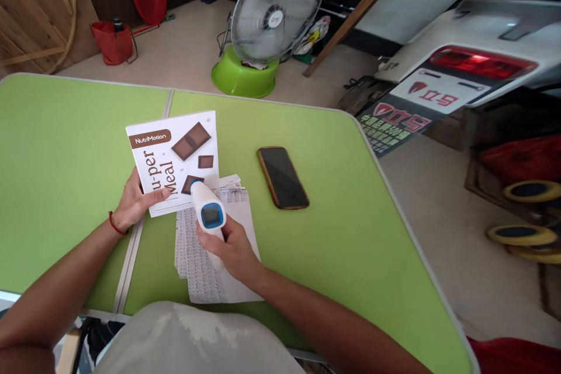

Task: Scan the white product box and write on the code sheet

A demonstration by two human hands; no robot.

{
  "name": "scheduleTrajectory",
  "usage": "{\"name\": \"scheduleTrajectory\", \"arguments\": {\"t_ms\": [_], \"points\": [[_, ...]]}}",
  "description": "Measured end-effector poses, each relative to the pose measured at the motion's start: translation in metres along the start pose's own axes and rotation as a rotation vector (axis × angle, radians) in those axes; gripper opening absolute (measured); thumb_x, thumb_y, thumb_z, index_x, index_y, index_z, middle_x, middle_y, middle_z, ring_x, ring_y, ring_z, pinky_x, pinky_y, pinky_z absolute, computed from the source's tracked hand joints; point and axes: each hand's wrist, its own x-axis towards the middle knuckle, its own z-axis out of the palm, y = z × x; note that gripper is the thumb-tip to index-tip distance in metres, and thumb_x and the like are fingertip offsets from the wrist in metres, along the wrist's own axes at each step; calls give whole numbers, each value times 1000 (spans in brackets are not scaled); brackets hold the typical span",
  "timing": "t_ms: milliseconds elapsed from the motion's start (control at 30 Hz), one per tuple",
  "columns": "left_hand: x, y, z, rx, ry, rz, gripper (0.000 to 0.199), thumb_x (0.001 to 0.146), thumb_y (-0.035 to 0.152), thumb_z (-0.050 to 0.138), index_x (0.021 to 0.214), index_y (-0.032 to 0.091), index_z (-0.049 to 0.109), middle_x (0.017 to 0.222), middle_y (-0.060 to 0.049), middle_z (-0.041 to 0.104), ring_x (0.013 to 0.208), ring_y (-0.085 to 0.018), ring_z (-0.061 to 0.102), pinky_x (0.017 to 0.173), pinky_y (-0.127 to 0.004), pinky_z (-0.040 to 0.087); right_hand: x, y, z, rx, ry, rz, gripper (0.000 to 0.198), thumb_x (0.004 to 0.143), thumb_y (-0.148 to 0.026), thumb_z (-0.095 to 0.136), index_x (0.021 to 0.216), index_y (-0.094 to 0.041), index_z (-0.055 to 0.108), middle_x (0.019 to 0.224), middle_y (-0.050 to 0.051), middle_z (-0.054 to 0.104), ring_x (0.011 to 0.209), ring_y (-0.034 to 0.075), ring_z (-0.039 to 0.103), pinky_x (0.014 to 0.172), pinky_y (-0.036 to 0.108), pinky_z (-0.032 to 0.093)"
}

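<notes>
My left hand [137, 198] grips the lower left edge of a white NutriMotion meal box [153, 172], its thumb across the printed front. Brown chocolate pieces are pictured on the box, which is held tilted above the table. Wrapped round the handle of a white infrared thermometer [202, 194] is my right hand [232, 248]. The thermometer's blue-rimmed screen faces up at me, and its front end overlaps the box's lower right part; I cannot tell whether they touch. Beneath both lie papers [243, 216] covered with small writing, partly hidden by the box and my hand.
A dark phone in a brown case [284, 178] lies right of the papers on the green folding table [350, 234]. Beyond the table stand a fan [280, 17], a green basin [243, 77] and a red bucket [111, 44]. A white vehicle's rear [477, 64] is at the right.
</notes>
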Motion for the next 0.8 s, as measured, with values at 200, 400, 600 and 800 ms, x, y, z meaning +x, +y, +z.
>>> {"name": "scheduleTrajectory", "arguments": {"t_ms": [200,400,600,800], "points": [[0,2,2,-24,-27,4,63,62,41,83,110,12,54,111,-14,66,97,-33,65,81,-44,55,2,5,-2,21,-35,22,21,65,-34,66,76,-20,54,65,-3,51,57,10,43,53,25,41],[0,0,2,-16,-35,25,65,63,39,83,112,12,51,116,-15,64,101,-32,63,83,-43,54,2,8,-4,66,-91,109,26,68,-40,68,77,-20,54,67,-2,51,61,12,43,60,29,39],[1,1,2,-4,-39,43,61,63,40,83,108,13,52,113,-13,65,98,-30,64,82,-42,55,2,9,-4,117,-90,127,25,68,-39,69,74,-20,54,66,-2,50,63,13,43,63,31,37],[1,0,1,11,-42,44,62,63,39,83,111,14,52,111,-13,65,98,-31,64,83,-45,54,1,11,-4,113,-74,139,23,68,-38,69,71,-20,54,65,-2,50,62,13,42,62,30,36]]}}
